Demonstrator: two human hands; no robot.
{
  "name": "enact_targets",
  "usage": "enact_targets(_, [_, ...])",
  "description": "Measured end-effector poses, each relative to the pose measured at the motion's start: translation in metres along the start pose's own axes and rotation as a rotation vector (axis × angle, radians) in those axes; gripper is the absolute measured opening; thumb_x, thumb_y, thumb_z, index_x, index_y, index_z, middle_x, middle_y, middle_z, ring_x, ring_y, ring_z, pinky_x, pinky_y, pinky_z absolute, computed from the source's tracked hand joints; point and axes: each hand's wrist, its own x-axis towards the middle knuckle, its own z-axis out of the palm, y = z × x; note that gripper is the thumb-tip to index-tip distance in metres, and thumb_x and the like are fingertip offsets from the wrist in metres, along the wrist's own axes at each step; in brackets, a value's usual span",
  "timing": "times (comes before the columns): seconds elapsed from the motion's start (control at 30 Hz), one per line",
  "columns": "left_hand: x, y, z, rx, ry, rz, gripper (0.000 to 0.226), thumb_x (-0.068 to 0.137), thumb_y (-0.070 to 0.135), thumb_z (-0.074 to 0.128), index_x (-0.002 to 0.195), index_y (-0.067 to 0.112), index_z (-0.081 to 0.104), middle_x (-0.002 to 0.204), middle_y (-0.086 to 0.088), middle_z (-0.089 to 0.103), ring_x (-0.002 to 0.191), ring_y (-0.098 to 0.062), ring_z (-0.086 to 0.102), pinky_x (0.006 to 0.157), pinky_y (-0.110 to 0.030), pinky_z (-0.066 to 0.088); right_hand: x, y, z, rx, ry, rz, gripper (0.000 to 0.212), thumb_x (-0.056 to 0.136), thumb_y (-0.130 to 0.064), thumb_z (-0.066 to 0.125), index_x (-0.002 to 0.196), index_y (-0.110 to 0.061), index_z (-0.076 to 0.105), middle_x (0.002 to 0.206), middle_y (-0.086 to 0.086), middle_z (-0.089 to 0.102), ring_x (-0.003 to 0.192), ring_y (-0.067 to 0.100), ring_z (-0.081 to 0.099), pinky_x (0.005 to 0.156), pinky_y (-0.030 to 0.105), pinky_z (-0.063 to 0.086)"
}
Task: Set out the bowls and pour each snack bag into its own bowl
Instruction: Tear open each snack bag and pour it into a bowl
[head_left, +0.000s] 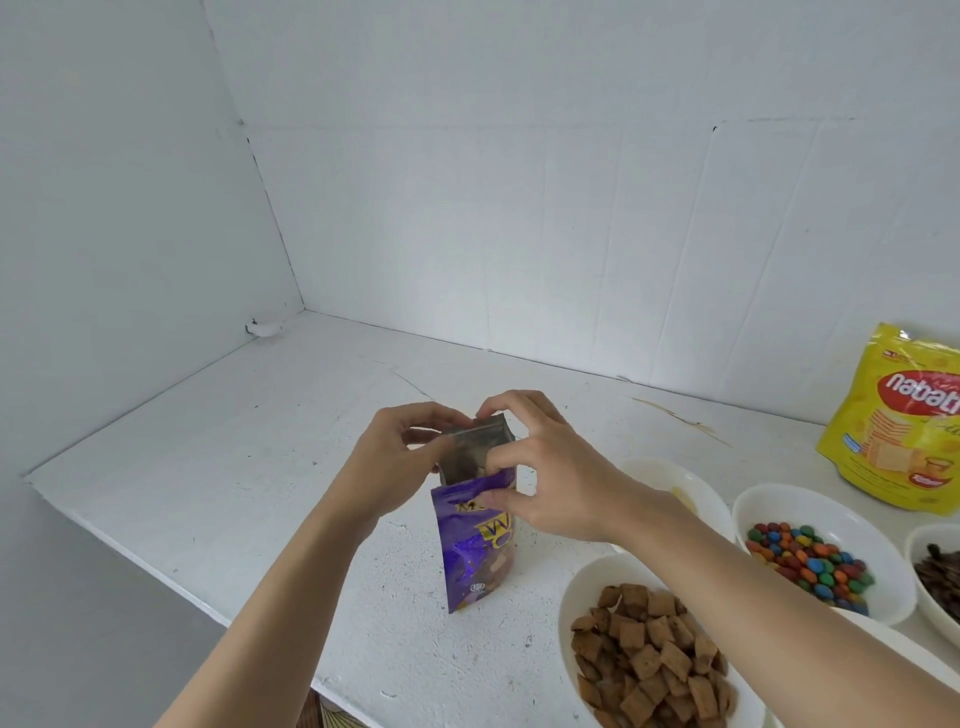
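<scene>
left hand (399, 460), right hand (556, 467), pinching (fingers curled)

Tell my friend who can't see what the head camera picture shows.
The left hand and right hand pinch the top of a purple snack bag standing on a white table. At the right sit a bowl of brown squares and a bowl of colourful candies, with a yellow wafer bag behind.
</scene>
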Motion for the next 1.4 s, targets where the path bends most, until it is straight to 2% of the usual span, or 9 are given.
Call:
enact_targets(0.2, [-0.022, -0.015, 0.009, -0.068, 0.253, 0.114, 0.015, 0.101, 0.017, 0.062, 0.098, 0.028, 0.072, 0.095, 0.011, 0.072, 0.088, -0.007, 0.07, 0.07, -0.019, 0.051, 0.002, -0.002, 0.024, -0.107, 0.257, -0.062, 0.007, 0.089, -0.023, 0.072, 0.091, -0.017, 0.07, 0.105, -0.005, 0.057, 0.107, 0.013, 0.05, 0.114, 0.042, 0.034])
enact_targets(0.3, [-0.033, -0.022, 0.017, -0.152, 0.228, 0.134, 0.014, 0.103, 0.02, 0.059, 0.109, 0.031, 0.065, 0.094, 0.007, 0.071, 0.085, -0.008, 0.07, 0.07, -0.02, 0.054, 0.008, -0.001, 0.023, -0.116, 0.34, -0.025, 0.01, 0.088, -0.021, 0.074, 0.088, -0.014, 0.066, 0.095, -0.006, 0.057, 0.097, 0.014, 0.053, 0.102, 0.035, 0.043])
enact_targets(0.47, [-0.046, -0.039, 0.031, -0.168, 0.126, 0.008, 0.043, 0.1, 0.028, 0.061, 0.137, 0.04, 0.043, 0.112, 0.004, 0.067, 0.097, -0.002, 0.07, 0.074, -0.024, 0.059, 0.018, -0.008, 0.003, 0.018, 0.43, 0.042, 0.008, 0.092, -0.019, 0.069, 0.089, -0.013, 0.064, 0.09, -0.006, 0.057, 0.089, 0.013, 0.051, 0.082, 0.029, 0.043])
enact_targets(0.73, [-0.045, -0.051, 0.044, -0.172, 0.096, 0.045, 0.04, 0.088, 0.038, 0.071, 0.124, 0.03, 0.053, 0.112, 0.012, 0.071, 0.094, -0.014, 0.074, 0.078, -0.04, 0.063, 0.025, -0.011, -0.027, 0.398, 0.644, 0.253, 0.025, 0.096, -0.017, 0.066, 0.077, -0.007, 0.055, 0.063, -0.01, 0.051, 0.062, 0.009, 0.044, 0.06, 0.021, 0.036])
enact_targets(0.9, [-0.04, -0.043, 0.052, -0.229, 0.109, 0.104, 0.04, 0.086, 0.038, 0.069, 0.121, 0.032, 0.052, 0.109, 0.012, 0.071, 0.093, -0.016, 0.076, 0.075, -0.039, 0.064, 0.025, -0.005, -0.044, 0.463, 0.749, 0.329, 0.031, 0.096, -0.014, 0.066, 0.07, -0.013, 0.049, 0.055, -0.014, 0.046, 0.055, 0.003, 0.04, 0.055, 0.018, 0.034])
enact_targets(1.0, [-0.038, -0.037, 0.055, -0.268, 0.142, 0.163, 0.048, 0.093, 0.027, 0.067, 0.132, 0.042, 0.044, 0.105, 0.011, 0.069, 0.085, -0.014, 0.075, 0.071, -0.032, 0.063, 0.023, -0.001, -0.046, 0.446, 0.797, 0.355, 0.029, 0.096, -0.016, 0.066, 0.073, -0.007, 0.05, 0.059, -0.011, 0.043, 0.058, 0.007, 0.039, 0.057, 0.023, 0.034])
enact_targets(1.1, [-0.036, -0.032, 0.058, -0.36, 0.104, 0.179, 0.039, 0.094, 0.029, 0.062, 0.124, 0.051, 0.05, 0.114, 0.014, 0.067, 0.099, -0.019, 0.074, 0.081, -0.04, 0.064, 0.018, 0.001, -0.048, 0.449, 0.842, 0.381, 0.031, 0.096, -0.016, 0.065, 0.073, -0.005, 0.048, 0.058, -0.011, 0.038, 0.058, 0.008, 0.034, 0.057, 0.022, 0.032])
enact_targets(1.3, [-0.027, -0.025, 0.066, -0.6, 0.032, 0.087, 0.04, 0.098, 0.027, 0.058, 0.135, 0.039, 0.051, 0.135, 0.007, 0.061, 0.122, -0.026, 0.066, 0.1, -0.05, 0.054, 0.007, -0.004, -0.055, 0.659, 0.867, 0.43, 0.034, 0.092, -0.026, 0.064, 0.08, 0.001, 0.049, 0.067, 0.013, 0.04, 0.066, 0.024, 0.043, 0.062, 0.056, 0.051])
enact_targets(1.4, [-0.022, -0.019, 0.072, -0.65, 0.0, 0.08, 0.044, 0.096, 0.025, 0.06, 0.137, 0.032, 0.047, 0.135, 0.007, 0.06, 0.12, -0.028, 0.067, 0.098, -0.057, 0.052, -0.006, -0.003, -0.062, 0.617, 0.883, 0.446, 0.04, 0.089, -0.032, 0.066, 0.079, 0.003, 0.049, 0.069, 0.019, 0.042, 0.066, 0.024, 0.043, 0.062, 0.05, 0.05])
